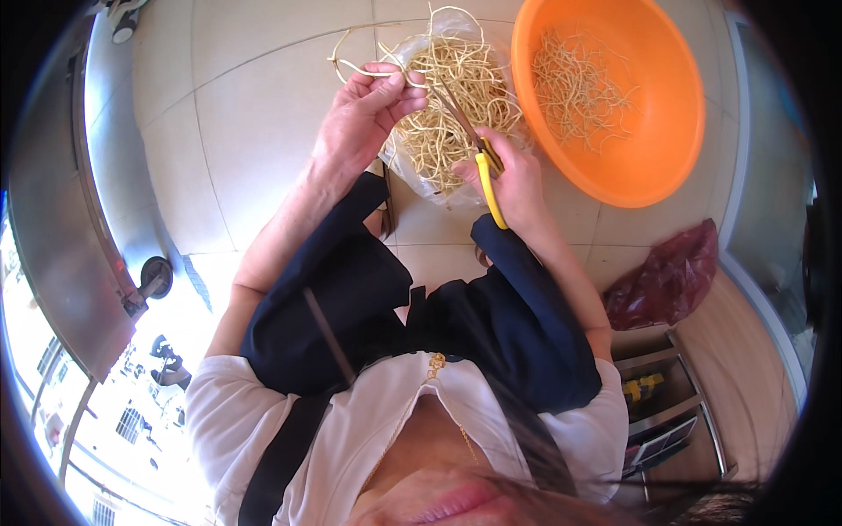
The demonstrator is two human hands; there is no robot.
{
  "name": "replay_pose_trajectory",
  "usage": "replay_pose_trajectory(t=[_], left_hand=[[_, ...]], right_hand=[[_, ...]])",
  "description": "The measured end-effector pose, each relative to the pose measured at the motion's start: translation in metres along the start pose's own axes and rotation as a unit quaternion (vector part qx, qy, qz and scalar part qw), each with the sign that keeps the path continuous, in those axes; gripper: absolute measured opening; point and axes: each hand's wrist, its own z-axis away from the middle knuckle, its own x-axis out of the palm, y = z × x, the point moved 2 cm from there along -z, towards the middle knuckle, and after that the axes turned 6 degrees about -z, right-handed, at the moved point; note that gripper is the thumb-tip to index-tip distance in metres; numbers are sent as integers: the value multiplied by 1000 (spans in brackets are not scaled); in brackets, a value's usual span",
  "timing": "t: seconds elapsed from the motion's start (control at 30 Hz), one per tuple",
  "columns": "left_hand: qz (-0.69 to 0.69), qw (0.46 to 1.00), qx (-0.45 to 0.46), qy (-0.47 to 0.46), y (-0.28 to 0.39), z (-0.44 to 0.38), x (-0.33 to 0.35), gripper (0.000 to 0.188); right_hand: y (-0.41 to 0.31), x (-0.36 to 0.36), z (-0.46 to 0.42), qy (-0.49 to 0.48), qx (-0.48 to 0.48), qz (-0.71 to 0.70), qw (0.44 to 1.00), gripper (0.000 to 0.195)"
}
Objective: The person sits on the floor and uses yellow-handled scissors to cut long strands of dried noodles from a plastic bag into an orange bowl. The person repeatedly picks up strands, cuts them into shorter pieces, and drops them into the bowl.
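Pinched between the thumb and fingers of my left hand (375,102) is a long, pale, root-like strand (358,68), its thin end curling out to the left. My right hand (516,177) holds scissors (485,181) with yellow handles and dark, stained blades. The blades point up and left towards the left fingertips; how far apart they are is hard to tell. Beneath both hands lies a tangled heap of similar strands (460,105) on a clear plastic bag (437,191) on the floor. To the right, a large orange basin (658,151) contains shorter pieces of strand (579,89).
Pale tiles (263,131) cover the floor. A crumpled dark red plastic bag (664,283) lies at the right, near a shelf unit (684,375) and a glass panel (766,164). A caster wheel (156,276) under a metal frame stands at the left.
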Motion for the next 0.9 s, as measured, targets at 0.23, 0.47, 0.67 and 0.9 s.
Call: replay_pose_trajectory(t=[0.23, 0.47, 0.67, 0.9], left_hand=[[-12, 1000, 0, 17, -10, -2, 8, 8], [-76, 997, 17, -2, -16, -3, 4, 6], [-178, 983, 35, -30, -17, 3, 10, 4], [-24, 998, -13, -65, -6, 8, 21, 6]], right_hand=[[11, 15, -5, -41, 98, -168, 980, 46], [7, 8, 1, -75, 142, -154, 975, 40], [8, -5, 19, -89, 251, -201, 943, 35], [23, -21, 34, -105, 210, -222, 946, 41]])
